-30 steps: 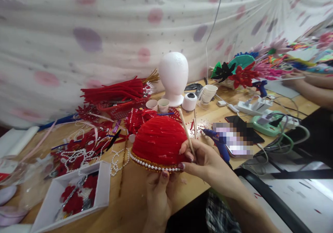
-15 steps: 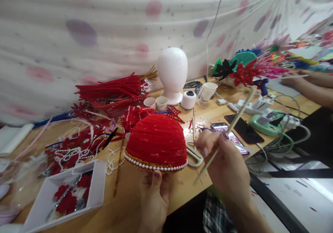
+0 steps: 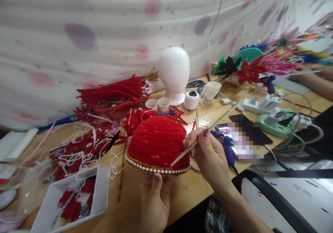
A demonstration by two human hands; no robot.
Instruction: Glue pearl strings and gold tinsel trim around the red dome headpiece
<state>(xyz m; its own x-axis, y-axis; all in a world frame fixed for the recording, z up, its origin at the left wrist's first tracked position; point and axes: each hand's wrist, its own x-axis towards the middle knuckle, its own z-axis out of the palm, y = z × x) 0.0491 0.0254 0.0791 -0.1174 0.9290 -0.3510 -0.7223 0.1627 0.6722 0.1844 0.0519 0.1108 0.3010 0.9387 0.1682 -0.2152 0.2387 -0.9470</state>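
Observation:
A red dome-shaped cap (image 3: 157, 139), trimmed at its lower edge with gold and a string of white pearl beads (image 3: 145, 166), is tilted up over the table. My left hand (image 3: 155, 200) grips its rim from below, thumb on the front edge and the other fingers mostly hidden underneath. Between the thumb and fingers of my right hand (image 3: 206, 149) is a thin wooden stick (image 3: 221, 118). The stick's lower tip meets the gold trim just above the beads, at the right of the cap's middle. Behind the right hand lies a blue glue gun (image 3: 228, 149).
A white foam head (image 3: 174, 73) stands at the back, beside a red basket (image 3: 111, 109) of red stems. White box (image 3: 100, 191) with red flowers sits front left. Phones (image 3: 251, 129), a green power strip (image 3: 274, 123) and cables lie right. Another person's arm (image 3: 309, 84) rests far right.
My right hand has moved left and turned, bringing the stick's tip from beside the cap onto its gold trim. The blue glue gun shows more fully. The left hand keeps its hold.

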